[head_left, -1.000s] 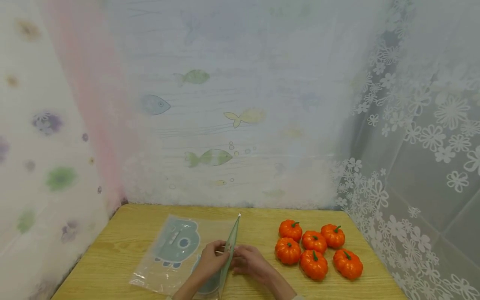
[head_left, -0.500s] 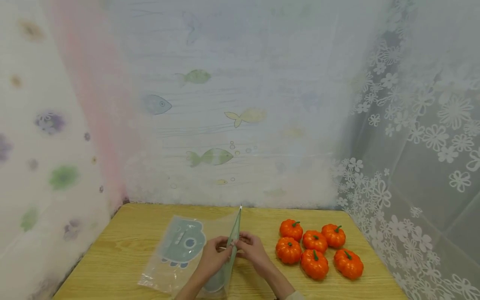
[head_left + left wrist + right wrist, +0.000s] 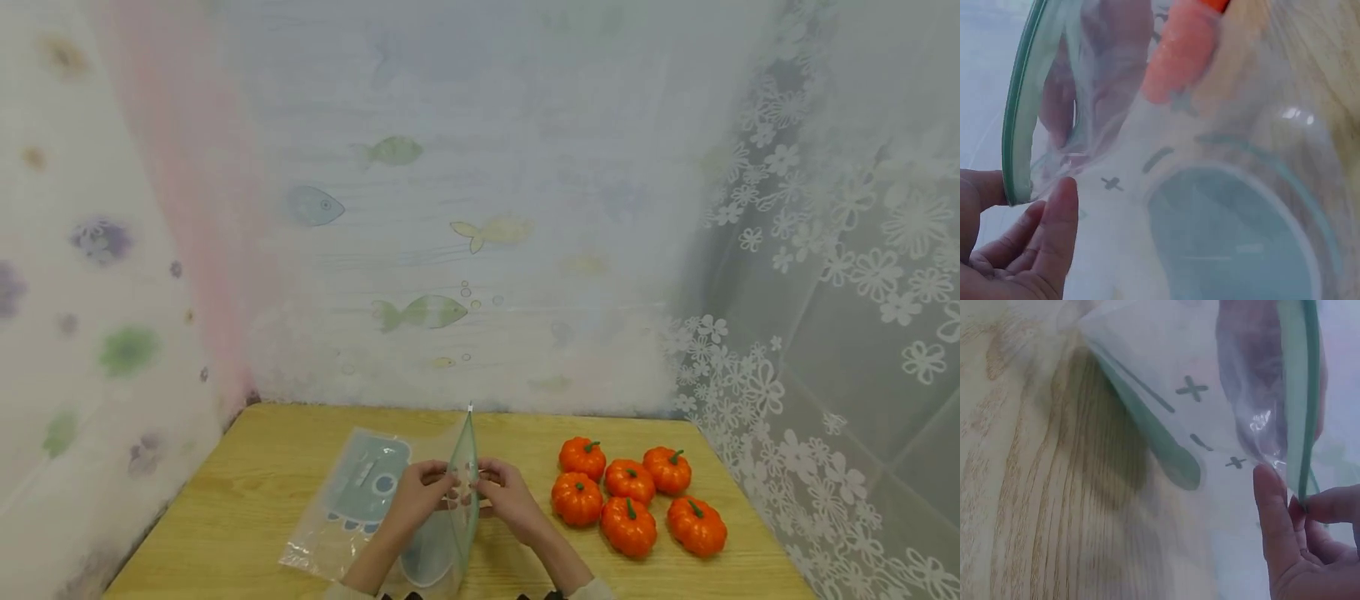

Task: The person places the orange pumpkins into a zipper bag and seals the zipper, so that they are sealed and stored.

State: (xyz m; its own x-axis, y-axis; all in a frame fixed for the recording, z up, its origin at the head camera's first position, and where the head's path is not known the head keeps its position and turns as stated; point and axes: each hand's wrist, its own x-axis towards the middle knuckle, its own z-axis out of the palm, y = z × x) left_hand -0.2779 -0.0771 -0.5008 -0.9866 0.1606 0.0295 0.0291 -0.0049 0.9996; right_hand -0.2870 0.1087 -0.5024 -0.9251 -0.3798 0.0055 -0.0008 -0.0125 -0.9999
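Note:
A clear plastic bag (image 3: 352, 483) with a blue-green cartoon print lies on the table, its green-edged mouth raised and parted in the middle. My left hand (image 3: 420, 496) pinches one side of the mouth; in the left wrist view its thumb and finger (image 3: 1060, 206) hold the green rim (image 3: 1016, 112). The other side is pinched by my right hand (image 3: 510, 498), and the right wrist view shows that hand (image 3: 1310, 544) with thumb and fingers at the rim (image 3: 1311, 394). Part of the bag's lower print is hidden behind my left forearm.
Several small orange pumpkins with green stems, one of them a front pumpkin (image 3: 628, 527), stand grouped on the wooden table (image 3: 285, 425) to the right of my right hand. Patterned curtains (image 3: 480, 350) hang behind the table and along both sides.
My hands have moved slightly apart, and the bag's mouth, a narrow fold before, has widened between them. My right hand has come to grip its side. The pumpkins have stayed put.

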